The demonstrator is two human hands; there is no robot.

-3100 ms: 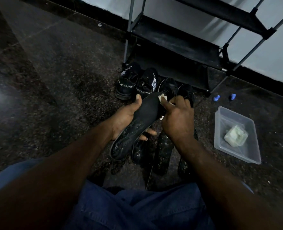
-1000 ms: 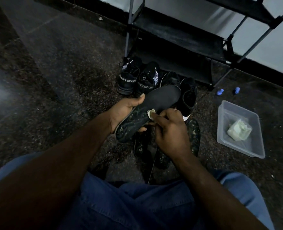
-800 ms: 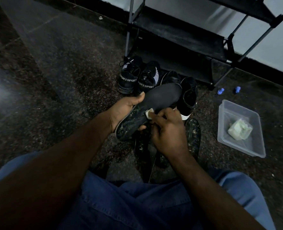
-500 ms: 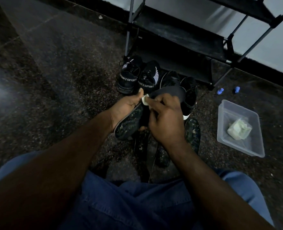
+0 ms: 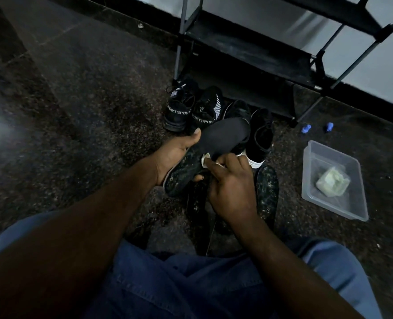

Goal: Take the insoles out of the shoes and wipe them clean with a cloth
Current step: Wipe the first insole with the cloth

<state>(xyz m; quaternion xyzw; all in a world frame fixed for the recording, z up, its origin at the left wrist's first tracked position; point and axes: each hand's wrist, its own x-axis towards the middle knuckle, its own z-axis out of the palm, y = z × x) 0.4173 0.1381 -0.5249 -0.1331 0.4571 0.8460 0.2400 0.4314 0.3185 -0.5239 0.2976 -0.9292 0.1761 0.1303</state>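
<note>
- In the last half second the right hand has slid the cloth from up by the left thumb back toward the near side. It now sits at the middle of the insole, and the rounded far end is uncovered again.
- I see the right fingers curled, pinching the small pale wad and pressing it onto the insole.
- The left hand grips the insole from the left, thumb flat on top and fingers wrapped underneath. It is held above the floor, tilted up toward the far right.
- The insole's far half is smooth matte black; its near half is mottled with pale flecks.
- A second speckled insole lies flat on the grainy dark floor, right of the hands.
- Four black shoes stand just beyond, in front of a metal-tube rack with fabric shelves.
- At far right, a clear rectangular plastic tub holds a folded pale cloth.
</note>
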